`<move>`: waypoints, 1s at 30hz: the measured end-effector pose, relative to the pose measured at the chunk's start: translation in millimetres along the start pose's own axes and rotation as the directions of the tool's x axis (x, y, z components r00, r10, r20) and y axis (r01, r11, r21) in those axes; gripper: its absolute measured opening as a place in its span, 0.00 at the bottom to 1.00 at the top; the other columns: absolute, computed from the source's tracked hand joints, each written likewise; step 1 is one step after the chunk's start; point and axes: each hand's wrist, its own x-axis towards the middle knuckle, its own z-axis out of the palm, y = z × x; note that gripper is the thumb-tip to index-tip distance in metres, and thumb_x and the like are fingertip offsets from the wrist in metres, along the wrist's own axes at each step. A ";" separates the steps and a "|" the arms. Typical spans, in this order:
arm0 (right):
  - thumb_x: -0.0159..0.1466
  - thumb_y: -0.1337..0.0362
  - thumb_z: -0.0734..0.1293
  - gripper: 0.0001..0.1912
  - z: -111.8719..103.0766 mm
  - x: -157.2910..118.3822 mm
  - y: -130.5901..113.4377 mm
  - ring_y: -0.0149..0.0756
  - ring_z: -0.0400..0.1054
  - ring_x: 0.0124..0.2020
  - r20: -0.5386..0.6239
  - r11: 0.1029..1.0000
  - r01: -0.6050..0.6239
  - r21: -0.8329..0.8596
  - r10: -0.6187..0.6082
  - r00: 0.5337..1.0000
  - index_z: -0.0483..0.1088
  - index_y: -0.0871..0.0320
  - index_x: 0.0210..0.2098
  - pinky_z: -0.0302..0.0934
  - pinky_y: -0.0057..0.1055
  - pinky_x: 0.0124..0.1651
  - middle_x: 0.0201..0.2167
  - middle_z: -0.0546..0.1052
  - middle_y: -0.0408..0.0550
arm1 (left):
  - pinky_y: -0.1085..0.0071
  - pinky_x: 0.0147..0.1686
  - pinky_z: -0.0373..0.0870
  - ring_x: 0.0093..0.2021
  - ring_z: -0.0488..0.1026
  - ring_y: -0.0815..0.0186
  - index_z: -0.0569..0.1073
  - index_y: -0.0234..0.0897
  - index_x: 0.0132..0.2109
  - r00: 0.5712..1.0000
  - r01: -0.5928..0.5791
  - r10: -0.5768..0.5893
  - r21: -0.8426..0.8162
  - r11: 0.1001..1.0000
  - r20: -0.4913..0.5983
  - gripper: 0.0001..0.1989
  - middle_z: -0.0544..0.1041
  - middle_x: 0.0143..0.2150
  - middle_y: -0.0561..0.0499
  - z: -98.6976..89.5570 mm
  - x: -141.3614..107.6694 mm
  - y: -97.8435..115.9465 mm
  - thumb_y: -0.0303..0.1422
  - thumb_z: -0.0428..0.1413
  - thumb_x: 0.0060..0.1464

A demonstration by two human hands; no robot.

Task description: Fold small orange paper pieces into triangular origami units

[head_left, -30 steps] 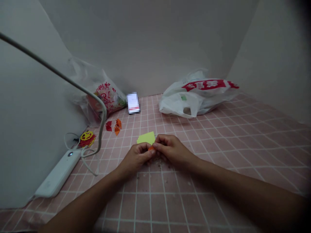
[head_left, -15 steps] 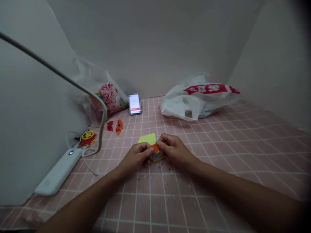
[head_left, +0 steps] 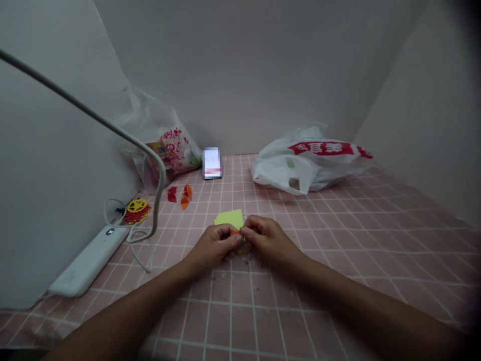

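A small piece of folded orange paper [head_left: 235, 233] is pinched between my two hands, mostly hidden by the fingers. My left hand [head_left: 218, 244] closes on it with thumb and forefinger from the left. From the right, my right hand [head_left: 268, 239] grips its edge, thumb and fingertips pressed together. Under and just behind the hands lies a stack of coloured paper sheets [head_left: 230, 218], yellow on top. Farther back on the left are small folded paper pieces: a red one [head_left: 172, 194] and two orange ones [head_left: 184, 202].
A phone [head_left: 212, 163] with a lit, blurred screen leans at the back wall. Plastic bags stand left [head_left: 176, 150] and right [head_left: 311, 160]. Along the left wall sit a white power bank-like device [head_left: 88, 260], a grey cable [head_left: 162, 185] and red-and-yellow cutouts [head_left: 137, 209].
The view has shifted slightly. My fingers have drawn closer together over the orange paper, so less of it shows. Both hands still hold it.
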 end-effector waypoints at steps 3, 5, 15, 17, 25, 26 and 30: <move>0.63 0.61 0.62 0.11 -1.2 -0.1 1.0 0.30 0.56 0.22 0.006 1.000 -0.002 -0.022 0.002 1.000 0.62 0.56 0.25 0.50 0.27 0.25 0.19 0.64 0.39 | 0.77 0.20 0.57 0.20 0.62 0.74 0.71 0.34 0.33 1.000 -0.010 0.010 0.025 1.000 0.001 0.14 0.68 0.22 0.57 -0.2 -0.1 1.1 0.42 0.59 0.53; 0.64 0.62 0.61 0.12 -0.9 -0.9 1.3 0.31 0.57 0.22 0.016 0.998 0.023 -0.052 -0.023 1.000 0.62 0.56 0.24 0.50 0.28 0.26 0.19 0.64 0.39 | 0.76 0.21 0.60 0.21 0.63 0.73 0.72 0.34 0.33 1.000 -0.005 0.005 0.024 1.000 0.010 0.15 0.69 0.23 0.56 -0.4 0.0 1.9 0.42 0.60 0.52; 0.63 0.65 0.60 0.11 1.4 -4.4 -4.1 0.33 0.58 0.27 0.021 0.960 0.126 -0.251 -0.124 0.992 0.60 0.56 0.24 0.52 0.29 0.30 0.23 0.65 0.42 | 0.76 0.21 0.55 0.19 0.61 0.75 0.70 0.34 0.29 0.999 0.030 -0.029 -0.038 0.999 0.033 0.14 0.67 0.20 0.57 -0.5 0.7 1.3 0.40 0.62 0.47; 0.63 0.65 0.60 0.11 1.2 -3.8 -4.7 0.33 0.58 0.27 0.016 0.959 0.130 -0.251 -0.131 0.991 0.60 0.56 0.24 0.52 0.29 0.31 0.23 0.65 0.41 | 0.75 0.23 0.57 0.20 0.62 0.74 0.70 0.34 0.30 0.998 0.046 -0.043 -0.054 0.997 0.055 0.14 0.68 0.20 0.57 -1.0 0.7 2.8 0.40 0.62 0.47; 0.63 0.64 0.60 0.12 -2.0 -2.0 -2.6 0.31 0.57 0.25 -0.017 0.972 0.107 -0.207 -0.113 0.993 0.58 0.56 0.23 0.52 0.29 0.29 0.22 0.63 0.40 | 0.75 0.24 0.63 0.22 0.69 0.72 0.71 0.33 0.30 0.992 0.096 -0.086 -0.097 0.991 0.097 0.15 0.73 0.23 0.53 -4.8 2.4 2.4 0.41 0.63 0.47; 0.63 0.63 0.60 0.13 -3.4 -1.5 -1.7 0.31 0.57 0.25 -0.028 0.971 0.103 -0.214 -0.112 0.993 0.58 0.56 0.23 0.52 0.29 0.29 0.22 0.63 0.40 | 0.75 0.23 0.63 0.22 0.69 0.72 0.71 0.33 0.31 0.991 0.106 -0.096 -0.107 0.989 0.095 0.15 0.74 0.23 0.53 -5.4 2.7 2.1 0.41 0.64 0.47; 0.64 0.61 0.61 0.14 -9.5 1.4 2.2 0.31 0.55 0.24 -0.072 0.973 0.086 -0.215 -0.103 0.992 0.58 0.56 0.23 0.50 0.28 0.28 0.21 0.61 0.39 | 0.75 0.21 0.65 0.21 0.71 0.72 0.71 0.33 0.30 0.988 0.145 -0.135 -0.139 0.980 0.074 0.16 0.76 0.25 0.51 -6.4 2.7 3.2 0.42 0.64 0.46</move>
